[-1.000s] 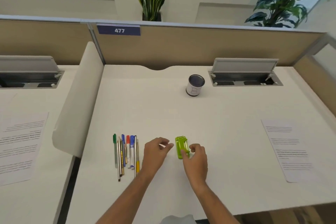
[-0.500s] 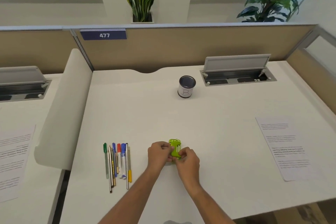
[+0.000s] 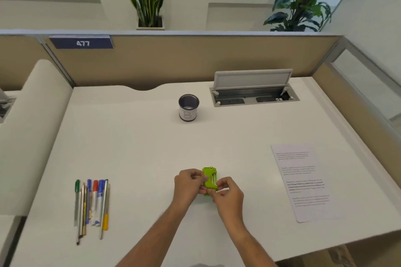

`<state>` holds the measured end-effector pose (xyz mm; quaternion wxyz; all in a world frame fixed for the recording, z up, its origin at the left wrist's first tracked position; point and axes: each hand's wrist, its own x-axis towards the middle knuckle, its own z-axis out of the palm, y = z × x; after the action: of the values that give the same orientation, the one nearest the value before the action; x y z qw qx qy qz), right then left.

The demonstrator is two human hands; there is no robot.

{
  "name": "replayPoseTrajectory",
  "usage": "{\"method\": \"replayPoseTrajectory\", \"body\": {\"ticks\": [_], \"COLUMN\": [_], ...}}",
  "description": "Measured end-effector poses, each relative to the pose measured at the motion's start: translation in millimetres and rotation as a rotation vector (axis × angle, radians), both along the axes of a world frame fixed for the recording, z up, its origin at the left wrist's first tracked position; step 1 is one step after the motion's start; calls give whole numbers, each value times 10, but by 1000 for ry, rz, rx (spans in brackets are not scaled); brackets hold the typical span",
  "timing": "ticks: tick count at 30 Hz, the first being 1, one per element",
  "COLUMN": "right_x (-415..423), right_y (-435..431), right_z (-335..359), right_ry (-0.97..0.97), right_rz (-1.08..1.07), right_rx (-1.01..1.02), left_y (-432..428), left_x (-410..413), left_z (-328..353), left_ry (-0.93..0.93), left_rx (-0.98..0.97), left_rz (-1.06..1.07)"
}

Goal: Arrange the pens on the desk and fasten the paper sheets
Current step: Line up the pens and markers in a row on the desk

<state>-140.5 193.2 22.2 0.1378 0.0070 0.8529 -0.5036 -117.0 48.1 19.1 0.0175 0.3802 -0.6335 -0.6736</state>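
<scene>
From my feed, both arms are bare. The left forearm (image 3: 152, 238) at 7 o'clock and the right forearm (image 3: 249, 238) at 5 o'clock are uncovered to the frame edge. The left hand (image 3: 188, 186) and right hand (image 3: 227, 195) are bare too. A sliver of grey cloth (image 3: 204, 265) shows at 6 o'clock; I cannot tell the garment.

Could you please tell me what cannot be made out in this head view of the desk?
Head view:
Near end of the green stapler: hidden by the left hand and right hand gripping it.
Print on the paper sheets: too small to read; sheet count unclear.
Number of pens: blurred and overlapping, so uncertain.
</scene>
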Motion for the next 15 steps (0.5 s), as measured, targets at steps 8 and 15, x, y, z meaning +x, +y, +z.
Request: {"method": "replayPoseTrajectory", "body": {"ticks": [8,15], "right_x": [-580,-734], "right_y": [622,755], "right_z": [-168,-274], "right_ry": [-16,-28], "right_rz": [195,346], "right_rx": [64,83], "left_y": [556,747], "left_x": [-381,-385], "left_z": [-69,-106], "left_ry": [-59,-113], "left_rx": [7,-28], "left_rz": [46,126]}}
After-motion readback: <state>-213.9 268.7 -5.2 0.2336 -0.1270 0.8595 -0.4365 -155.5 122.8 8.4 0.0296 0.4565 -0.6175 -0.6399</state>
